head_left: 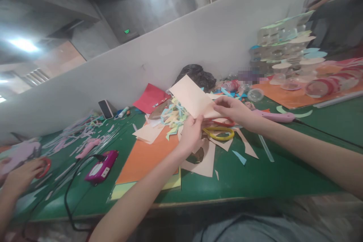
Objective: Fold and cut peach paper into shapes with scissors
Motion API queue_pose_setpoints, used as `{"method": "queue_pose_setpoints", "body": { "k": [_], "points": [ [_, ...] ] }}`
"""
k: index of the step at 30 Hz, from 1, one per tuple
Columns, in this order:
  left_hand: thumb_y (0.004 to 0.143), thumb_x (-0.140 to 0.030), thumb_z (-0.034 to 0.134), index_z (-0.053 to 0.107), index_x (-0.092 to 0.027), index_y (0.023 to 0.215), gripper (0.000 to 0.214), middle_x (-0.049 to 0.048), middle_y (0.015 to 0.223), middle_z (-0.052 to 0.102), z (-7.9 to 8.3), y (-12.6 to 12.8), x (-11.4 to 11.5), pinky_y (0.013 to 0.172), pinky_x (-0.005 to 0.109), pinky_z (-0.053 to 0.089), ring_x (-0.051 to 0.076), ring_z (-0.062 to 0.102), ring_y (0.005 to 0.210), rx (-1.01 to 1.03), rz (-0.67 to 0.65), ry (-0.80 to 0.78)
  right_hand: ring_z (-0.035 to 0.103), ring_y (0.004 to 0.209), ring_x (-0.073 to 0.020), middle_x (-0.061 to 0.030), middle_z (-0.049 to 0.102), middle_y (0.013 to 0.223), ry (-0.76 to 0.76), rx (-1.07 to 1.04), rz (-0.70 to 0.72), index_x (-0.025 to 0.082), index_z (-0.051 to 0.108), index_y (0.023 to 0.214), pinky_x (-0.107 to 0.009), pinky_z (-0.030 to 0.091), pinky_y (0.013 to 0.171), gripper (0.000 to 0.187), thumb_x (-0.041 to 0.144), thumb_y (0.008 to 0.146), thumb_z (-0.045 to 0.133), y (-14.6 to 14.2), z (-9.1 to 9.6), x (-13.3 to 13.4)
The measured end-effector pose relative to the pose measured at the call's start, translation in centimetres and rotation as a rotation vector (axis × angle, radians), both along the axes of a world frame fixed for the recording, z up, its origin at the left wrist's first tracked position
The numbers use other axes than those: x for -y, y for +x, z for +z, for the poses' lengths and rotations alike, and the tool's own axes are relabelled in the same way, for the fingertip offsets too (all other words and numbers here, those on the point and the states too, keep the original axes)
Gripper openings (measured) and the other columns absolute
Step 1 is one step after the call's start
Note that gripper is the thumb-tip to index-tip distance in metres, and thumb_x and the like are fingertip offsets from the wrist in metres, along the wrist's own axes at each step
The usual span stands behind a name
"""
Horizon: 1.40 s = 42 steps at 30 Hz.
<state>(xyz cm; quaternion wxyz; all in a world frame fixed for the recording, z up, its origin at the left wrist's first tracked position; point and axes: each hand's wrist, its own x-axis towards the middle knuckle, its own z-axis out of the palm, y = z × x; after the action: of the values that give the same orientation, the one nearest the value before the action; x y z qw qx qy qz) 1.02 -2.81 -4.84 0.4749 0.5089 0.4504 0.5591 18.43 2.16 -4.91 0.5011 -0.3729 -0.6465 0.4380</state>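
A pale peach sheet of paper [193, 97] is held up above the green table [272, 174] by both my hands. My left hand [190, 133] pinches its lower edge from below, fingers closed on it. My right hand [235, 110] grips its right corner, fingers closed. Under the hands lie yellow-handled scissors [219, 133], red-handled scissors [224, 121], peach offcuts [204, 159] and a heap of coloured paper strips [173, 117].
An orange sheet [147, 157] lies at the middle left. A magenta glue gun [101, 167] with a black cord sits left, a pink glue gun [272, 115] right. Another person's hand [21, 176] holds red scissors at far left. A phone [105, 109], black bag [197, 75] and white partition [159, 56] stand behind.
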Motion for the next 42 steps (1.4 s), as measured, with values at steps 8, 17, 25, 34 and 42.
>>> {"method": "queue_pose_setpoints", "body": {
  "k": [8, 17, 25, 34, 42],
  "points": [
    [0.089, -0.046, 0.06, 0.065, -0.017, 0.086, 0.03, 0.0118, 0.093, 0.077, -0.24, 0.08, -0.03, 0.097, 0.047, 0.054, 0.029, 0.072, 0.098, -0.102, -0.097, -0.001, 0.054, 0.071, -0.0153, -0.0005, 0.06, 0.08, 0.001, -0.01, -0.049, 0.022, 0.061, 0.083, -0.03, 0.045, 0.065, 0.027, 0.044, 0.073, 0.072, 0.7, 0.34, -0.55],
    [0.09, -0.048, 0.058, 0.07, -0.014, 0.09, 0.036, 0.0143, 0.101, 0.077, -0.04, 0.09, 0.07, 0.099, 0.046, 0.052, 0.028, 0.072, 0.1, -0.146, -0.128, 0.002, 0.049, 0.07, -0.0158, -0.0009, 0.055, 0.075, 0.033, 0.054, -0.078, 0.022, 0.06, 0.079, -0.029, 0.04, 0.062, 0.032, 0.053, 0.074, 0.068, 0.89, 0.08, -0.82],
    [0.088, -0.045, 0.065, 0.068, -0.013, 0.088, 0.032, 0.0159, 0.099, 0.078, 0.4, 0.21, 0.56, 0.095, 0.044, 0.055, 0.026, 0.074, 0.092, -0.118, -0.115, -0.015, 0.05, 0.069, -0.0168, -0.0022, 0.056, 0.074, 0.04, 0.096, -0.119, 0.022, 0.062, 0.078, -0.03, 0.042, 0.06, 0.031, 0.053, 0.076, 0.066, 0.79, 0.16, -0.79],
    [0.087, -0.05, 0.063, 0.065, -0.013, 0.084, 0.037, 0.0154, 0.09, 0.078, 0.11, -0.15, 0.4, 0.088, 0.04, 0.054, 0.025, 0.074, 0.086, -0.174, -0.088, 0.045, 0.047, 0.066, -0.0169, -0.0011, 0.052, 0.072, 0.012, 0.076, -0.108, 0.024, 0.06, 0.078, -0.031, 0.041, 0.059, 0.029, 0.053, 0.078, 0.064, 0.47, 0.01, -0.71],
    [0.088, -0.049, 0.061, 0.066, -0.016, 0.078, 0.035, 0.0101, 0.082, 0.076, 0.1, -0.12, 0.29, 0.083, 0.036, 0.054, 0.021, 0.072, 0.079, -0.19, -0.037, 0.038, 0.047, 0.066, -0.0147, -0.0003, 0.054, 0.075, 0.017, 0.126, -0.111, 0.021, 0.06, 0.08, -0.029, 0.038, 0.061, 0.031, 0.052, 0.078, 0.061, 0.57, 0.2, -0.8]
  ]
}}
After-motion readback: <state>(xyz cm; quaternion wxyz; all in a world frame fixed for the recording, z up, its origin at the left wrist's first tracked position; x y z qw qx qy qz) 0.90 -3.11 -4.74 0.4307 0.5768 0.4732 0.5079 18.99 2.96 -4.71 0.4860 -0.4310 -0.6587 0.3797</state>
